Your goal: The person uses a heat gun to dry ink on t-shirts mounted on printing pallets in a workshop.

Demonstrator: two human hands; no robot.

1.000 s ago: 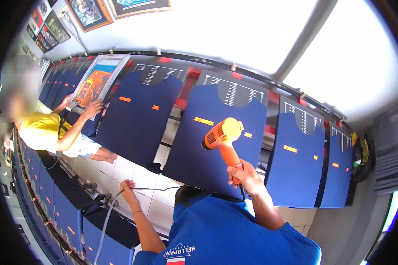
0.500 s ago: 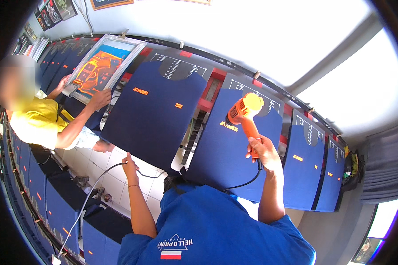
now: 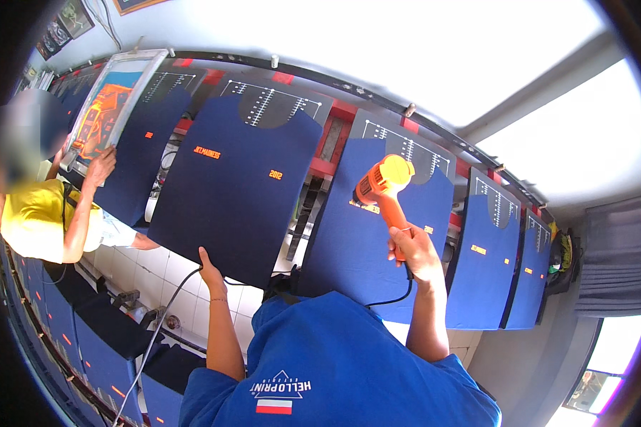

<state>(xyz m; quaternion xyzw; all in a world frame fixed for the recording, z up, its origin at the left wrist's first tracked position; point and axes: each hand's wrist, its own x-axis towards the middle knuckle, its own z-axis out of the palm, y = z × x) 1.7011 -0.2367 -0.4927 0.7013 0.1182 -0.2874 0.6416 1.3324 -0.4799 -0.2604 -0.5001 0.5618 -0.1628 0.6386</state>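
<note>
My right hand (image 3: 415, 252) grips the handle of an orange heat gun (image 3: 383, 183). The gun is raised over a navy shirt panel (image 3: 342, 263) with small orange print, its dark nozzle pointing down to the left. A gap between nozzle and cloth seems to remain, but its size is hard to judge. From the handle's end a black cord (image 3: 395, 302) loops down. My left hand (image 3: 211, 272) is closed around a stretch of cord, its thumb upward, near the lower edge of another navy panel (image 3: 224, 192) printed with orange lettering.
At the left a co-worker in a yellow shirt (image 3: 39, 220) holds a framed printing screen (image 3: 148, 67) with orange ink. Further navy panels (image 3: 481, 277) on grey boards line the rack to the right. Another row of panels (image 3: 107, 320) stands behind, across the tiled floor (image 3: 167, 274).
The co-worker has shifted left with the screen, uncovering another printed panel. My view has moved slightly right. The heat gun is still over the same panel, my left hand still on the cord.
</note>
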